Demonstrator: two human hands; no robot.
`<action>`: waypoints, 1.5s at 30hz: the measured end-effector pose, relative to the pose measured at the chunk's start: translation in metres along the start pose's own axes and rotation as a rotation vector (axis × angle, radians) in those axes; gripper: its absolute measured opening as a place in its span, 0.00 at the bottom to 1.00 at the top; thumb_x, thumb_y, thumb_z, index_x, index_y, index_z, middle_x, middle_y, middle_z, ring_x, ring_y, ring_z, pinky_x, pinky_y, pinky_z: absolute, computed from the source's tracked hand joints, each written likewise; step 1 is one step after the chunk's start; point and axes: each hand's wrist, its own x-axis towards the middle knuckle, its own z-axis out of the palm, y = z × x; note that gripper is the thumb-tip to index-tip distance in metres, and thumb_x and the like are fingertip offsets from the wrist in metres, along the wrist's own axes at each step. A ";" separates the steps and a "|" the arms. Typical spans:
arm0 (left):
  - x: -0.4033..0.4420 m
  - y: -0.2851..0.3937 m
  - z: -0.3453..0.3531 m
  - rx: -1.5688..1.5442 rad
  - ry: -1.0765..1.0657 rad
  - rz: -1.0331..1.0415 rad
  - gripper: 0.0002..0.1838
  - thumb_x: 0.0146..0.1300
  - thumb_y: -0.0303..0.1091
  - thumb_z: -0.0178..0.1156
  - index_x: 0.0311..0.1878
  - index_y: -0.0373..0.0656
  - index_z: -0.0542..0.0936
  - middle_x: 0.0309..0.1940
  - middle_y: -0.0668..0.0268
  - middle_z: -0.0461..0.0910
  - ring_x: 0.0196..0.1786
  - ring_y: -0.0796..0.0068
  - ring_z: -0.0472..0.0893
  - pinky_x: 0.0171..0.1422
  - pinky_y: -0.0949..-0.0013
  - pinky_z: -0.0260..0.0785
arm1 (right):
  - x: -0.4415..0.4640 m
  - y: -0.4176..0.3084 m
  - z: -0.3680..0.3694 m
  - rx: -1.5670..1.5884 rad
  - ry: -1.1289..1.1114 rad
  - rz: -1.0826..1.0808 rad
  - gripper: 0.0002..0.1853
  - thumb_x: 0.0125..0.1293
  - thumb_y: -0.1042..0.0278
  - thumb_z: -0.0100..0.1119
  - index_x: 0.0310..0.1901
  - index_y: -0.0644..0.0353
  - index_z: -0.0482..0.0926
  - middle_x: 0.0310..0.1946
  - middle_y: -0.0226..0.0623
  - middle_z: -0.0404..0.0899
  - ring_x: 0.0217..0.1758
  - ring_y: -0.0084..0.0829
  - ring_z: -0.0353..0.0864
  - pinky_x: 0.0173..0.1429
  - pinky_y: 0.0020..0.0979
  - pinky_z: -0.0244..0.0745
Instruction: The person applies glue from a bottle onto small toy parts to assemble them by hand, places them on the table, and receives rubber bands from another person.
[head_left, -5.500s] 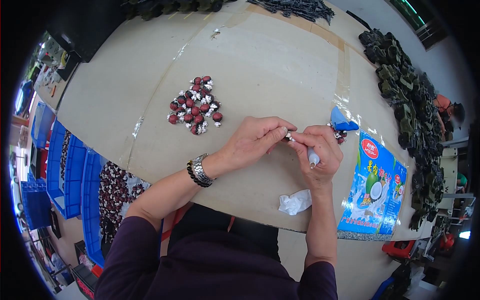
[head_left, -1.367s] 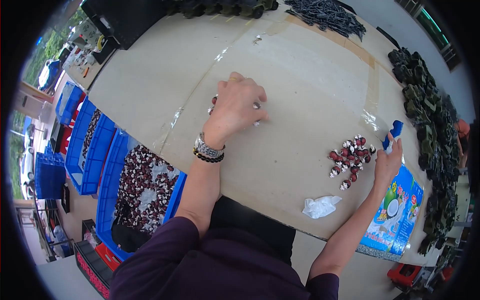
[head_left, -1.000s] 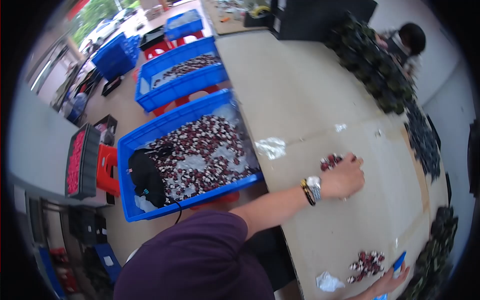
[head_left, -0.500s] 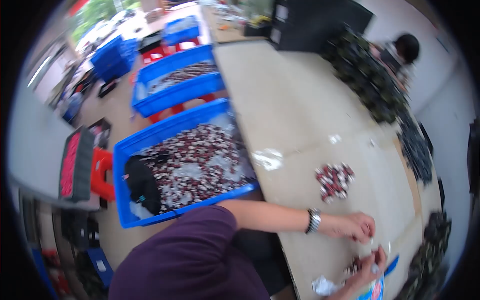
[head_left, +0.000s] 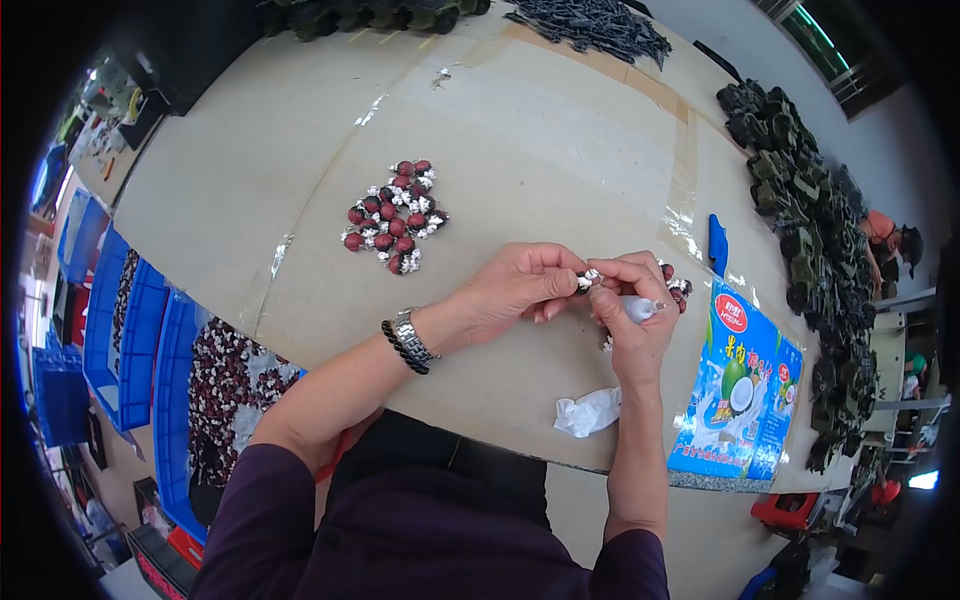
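Over the table, my left hand (head_left: 515,288), with a watch and a dark bracelet at its wrist, pinches a small white-and-dark piece (head_left: 588,280) between thumb and fingers. My right hand (head_left: 638,325) meets it there, its fingertips close against the piece. A small translucent bottle (head_left: 640,308) with a narrow tip is held in the right hand. Several similar red, white and black pieces (head_left: 679,288) lie partly hidden behind that hand. Left of the hands is a loose cluster of such pieces (head_left: 397,222). A crumpled white tissue (head_left: 588,412) lies nearer me.
A blue-handled tool (head_left: 717,245) and a blue coconut-printed sheet (head_left: 740,390) are on the right. Dark green toy vehicles (head_left: 780,190) line the table's far right edge; dark grey parts (head_left: 595,28) are heaped behind. Blue bins (head_left: 172,400) stand at left. Another person (head_left: 885,240) is at far right.
My view has swung right and down toward the hands. The hands, apart before, have come together at the small piece.
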 end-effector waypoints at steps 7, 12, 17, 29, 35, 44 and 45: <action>-0.001 0.002 0.001 0.075 0.021 -0.006 0.16 0.65 0.40 0.62 0.48 0.38 0.75 0.33 0.72 0.77 0.30 0.87 0.71 0.31 0.81 0.63 | -0.001 -0.003 0.000 -0.043 0.061 -0.028 0.06 0.52 0.80 0.68 0.33 0.64 0.81 0.31 0.31 0.74 0.32 0.21 0.74 0.36 0.21 0.68; -0.003 0.006 0.005 0.100 0.040 -0.014 0.16 0.66 0.40 0.60 0.49 0.38 0.75 0.32 0.73 0.77 0.29 0.87 0.71 0.32 0.81 0.63 | -0.001 -0.002 0.000 0.006 0.093 -0.011 0.07 0.51 0.79 0.68 0.31 0.63 0.80 0.30 0.31 0.75 0.30 0.22 0.74 0.34 0.21 0.67; -0.002 0.005 0.005 0.281 0.025 0.056 0.16 0.70 0.40 0.54 0.53 0.39 0.77 0.27 0.75 0.74 0.29 0.87 0.70 0.33 0.81 0.63 | 0.003 -0.003 0.000 -0.154 0.106 -0.195 0.07 0.50 0.81 0.68 0.31 0.63 0.80 0.29 0.33 0.77 0.29 0.23 0.75 0.33 0.22 0.68; -0.003 0.004 0.010 0.536 0.103 0.185 0.18 0.71 0.35 0.49 0.57 0.34 0.75 0.27 0.73 0.75 0.27 0.88 0.69 0.31 0.81 0.64 | 0.000 0.000 0.006 -0.230 0.137 -0.186 0.06 0.51 0.82 0.67 0.31 0.64 0.80 0.28 0.34 0.78 0.28 0.23 0.76 0.31 0.23 0.69; -0.004 0.002 0.010 0.509 0.099 0.165 0.19 0.70 0.33 0.48 0.59 0.33 0.74 0.27 0.72 0.75 0.27 0.88 0.69 0.31 0.80 0.64 | 0.000 0.003 0.004 -0.157 0.145 -0.125 0.07 0.50 0.83 0.67 0.31 0.64 0.81 0.28 0.34 0.78 0.29 0.22 0.76 0.32 0.22 0.69; -0.004 0.002 0.010 0.486 0.103 0.131 0.19 0.70 0.32 0.47 0.59 0.31 0.73 0.25 0.72 0.74 0.26 0.88 0.68 0.30 0.80 0.63 | 0.001 0.002 0.004 -0.163 0.138 -0.118 0.06 0.49 0.83 0.67 0.30 0.64 0.81 0.27 0.33 0.78 0.28 0.22 0.76 0.31 0.22 0.68; -0.004 0.002 0.010 0.498 0.099 0.130 0.19 0.70 0.32 0.47 0.59 0.31 0.73 0.24 0.73 0.73 0.26 0.88 0.68 0.30 0.80 0.63 | 0.001 0.002 0.004 -0.180 0.129 -0.140 0.07 0.49 0.83 0.67 0.30 0.64 0.81 0.26 0.33 0.78 0.28 0.22 0.76 0.31 0.22 0.68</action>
